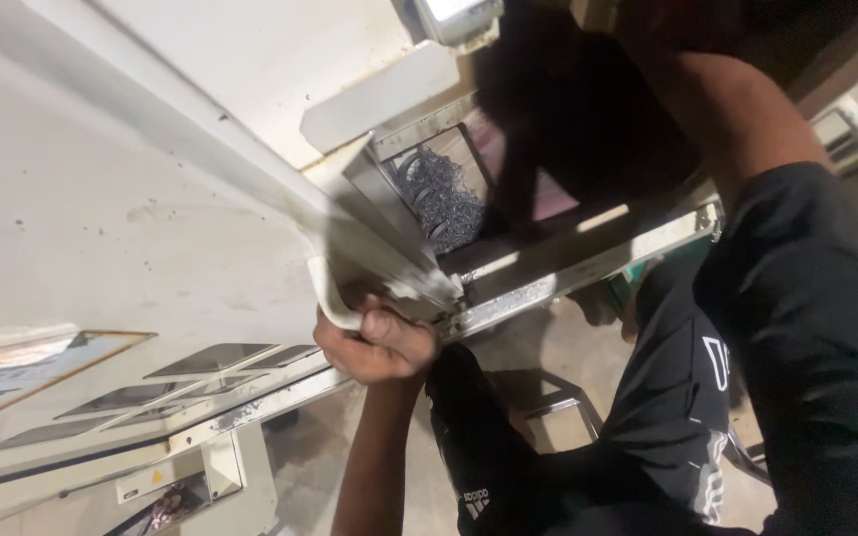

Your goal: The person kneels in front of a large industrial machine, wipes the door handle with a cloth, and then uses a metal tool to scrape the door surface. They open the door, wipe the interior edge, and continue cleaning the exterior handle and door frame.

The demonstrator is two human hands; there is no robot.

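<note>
The view is tilted. My left hand (374, 342) is closed around the curved white handle (328, 283) at the edge of a cream machine door (131, 199). My right arm reaches up into the dark opening of the machine (568, 109); the right hand itself is lost in shadow there. Inside the opening lies a heap of curly metal shavings (441, 194). A metal rail (588, 263) runs along the bottom of the opening.
My legs in black shorts (667, 397) stand on the concrete floor (538, 347). A metal step frame (563, 407) sits by my feet. Labels and panels (201, 367) are fixed to the machine's front at lower left.
</note>
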